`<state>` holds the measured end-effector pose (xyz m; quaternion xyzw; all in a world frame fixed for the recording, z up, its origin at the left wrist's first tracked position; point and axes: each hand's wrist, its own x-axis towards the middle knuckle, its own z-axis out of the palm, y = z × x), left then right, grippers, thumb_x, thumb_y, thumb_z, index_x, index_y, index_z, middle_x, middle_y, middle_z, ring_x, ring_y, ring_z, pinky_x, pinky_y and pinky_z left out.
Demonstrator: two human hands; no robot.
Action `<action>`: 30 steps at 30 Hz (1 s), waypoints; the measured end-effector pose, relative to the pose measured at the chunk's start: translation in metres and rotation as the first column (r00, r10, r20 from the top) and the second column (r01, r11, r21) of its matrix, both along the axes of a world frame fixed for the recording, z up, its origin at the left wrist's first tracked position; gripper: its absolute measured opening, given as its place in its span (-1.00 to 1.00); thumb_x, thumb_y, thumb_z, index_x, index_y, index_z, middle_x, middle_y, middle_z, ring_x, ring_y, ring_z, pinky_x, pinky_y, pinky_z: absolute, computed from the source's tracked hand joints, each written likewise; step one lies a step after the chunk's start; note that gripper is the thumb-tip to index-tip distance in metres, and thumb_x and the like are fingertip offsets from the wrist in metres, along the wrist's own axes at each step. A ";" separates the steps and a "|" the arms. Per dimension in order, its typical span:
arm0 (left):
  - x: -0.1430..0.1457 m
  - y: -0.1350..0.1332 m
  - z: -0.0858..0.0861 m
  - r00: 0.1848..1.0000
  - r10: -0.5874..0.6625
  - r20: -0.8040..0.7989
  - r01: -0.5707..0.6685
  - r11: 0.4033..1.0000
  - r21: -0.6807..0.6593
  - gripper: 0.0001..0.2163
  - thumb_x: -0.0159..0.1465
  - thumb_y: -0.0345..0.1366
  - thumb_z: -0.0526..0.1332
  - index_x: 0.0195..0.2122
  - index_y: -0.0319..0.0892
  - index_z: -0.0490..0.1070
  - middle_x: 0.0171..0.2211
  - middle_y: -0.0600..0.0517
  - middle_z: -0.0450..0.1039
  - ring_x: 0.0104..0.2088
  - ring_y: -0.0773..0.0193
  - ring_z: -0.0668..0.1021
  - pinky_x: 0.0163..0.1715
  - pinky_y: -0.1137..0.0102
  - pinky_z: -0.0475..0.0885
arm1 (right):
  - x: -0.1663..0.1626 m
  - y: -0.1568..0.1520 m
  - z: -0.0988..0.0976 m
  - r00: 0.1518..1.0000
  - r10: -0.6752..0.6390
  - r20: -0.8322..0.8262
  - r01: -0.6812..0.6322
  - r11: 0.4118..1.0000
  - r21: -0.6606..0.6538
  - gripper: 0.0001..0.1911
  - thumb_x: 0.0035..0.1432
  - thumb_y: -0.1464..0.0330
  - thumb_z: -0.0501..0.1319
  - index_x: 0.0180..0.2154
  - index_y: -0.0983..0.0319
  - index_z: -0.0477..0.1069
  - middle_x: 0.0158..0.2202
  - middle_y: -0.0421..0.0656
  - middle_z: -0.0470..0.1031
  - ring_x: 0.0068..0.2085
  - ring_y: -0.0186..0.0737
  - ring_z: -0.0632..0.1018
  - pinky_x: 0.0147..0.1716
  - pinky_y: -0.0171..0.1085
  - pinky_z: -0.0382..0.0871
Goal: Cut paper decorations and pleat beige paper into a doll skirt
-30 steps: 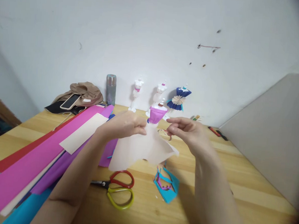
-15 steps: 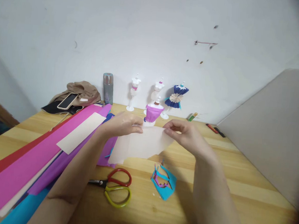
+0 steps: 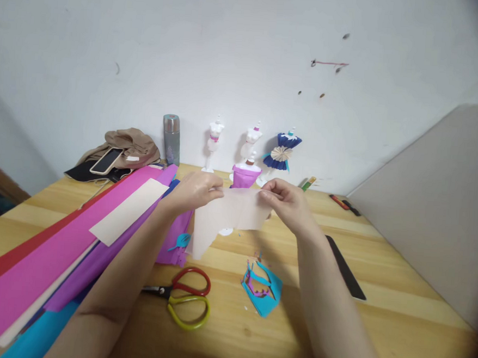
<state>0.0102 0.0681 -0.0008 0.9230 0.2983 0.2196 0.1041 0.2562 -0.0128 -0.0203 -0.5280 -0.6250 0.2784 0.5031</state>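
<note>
Both hands hold up a cream paper sheet (image 3: 228, 216) above the wooden table (image 3: 396, 321). My left hand (image 3: 195, 189) pinches its upper left corner and my right hand (image 3: 289, 199) pinches its upper right edge. The sheet hangs down in front of a small white mannequin with a purple bodice (image 3: 245, 175), hiding its lower part. Below the hands lie red-and-yellow scissors (image 3: 185, 298) and turquoise and purple paper scraps (image 3: 262, 289).
Long sheets of pink, red, purple and blue paper (image 3: 45, 263) lie at the left with a cream strip (image 3: 128, 212) on top. At the back stand a grey bottle (image 3: 171, 140), two more white mannequins (image 3: 213, 144), a blue paper dress (image 3: 282, 152), a phone on cloth (image 3: 105, 160). A black ruler (image 3: 345, 265) lies right.
The paper sheet has been lifted from draping low around the mannequin to being held up flat in front of it, and both hands moved up and further from me.
</note>
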 end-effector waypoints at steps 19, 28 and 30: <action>0.010 0.002 -0.007 0.999 0.048 -0.005 -0.048 0.999 -0.007 -0.76 0.34 -0.26 0.19 -0.47 -0.20 0.44 -0.45 0.02 0.50 -0.38 0.25 0.49 -0.37 0.37 0.21 | -0.001 0.010 -0.013 0.998 -0.007 -0.056 0.007 1.000 -0.001 -0.75 0.02 0.18 0.38 -0.47 0.18 0.41 -0.53 -0.24 0.38 -0.50 -0.30 0.37 -0.51 -0.26 0.25; 0.011 0.004 -0.009 0.997 0.082 -0.013 -0.081 0.994 0.070 -0.76 0.36 -0.21 0.21 -0.38 -0.20 0.55 -0.38 -0.02 0.59 -0.32 0.20 0.55 -0.32 0.35 0.27 | -0.005 0.019 -0.023 0.995 0.001 -0.095 0.002 0.999 0.038 -0.70 -0.02 0.15 0.42 -0.45 0.18 0.40 -0.44 -0.20 0.48 -0.43 -0.28 0.43 -0.41 -0.24 0.31; 0.011 0.004 -0.009 0.996 0.092 0.008 -0.093 0.994 0.060 -0.79 0.36 -0.20 0.23 -0.31 -0.19 0.58 -0.33 -0.03 0.62 -0.27 0.17 0.58 -0.29 0.35 0.32 | -0.005 0.020 -0.024 0.994 -0.007 -0.106 0.012 0.999 0.049 -0.69 -0.02 0.14 0.42 -0.45 0.17 0.39 -0.39 -0.18 0.51 -0.39 -0.26 0.46 -0.38 -0.23 0.34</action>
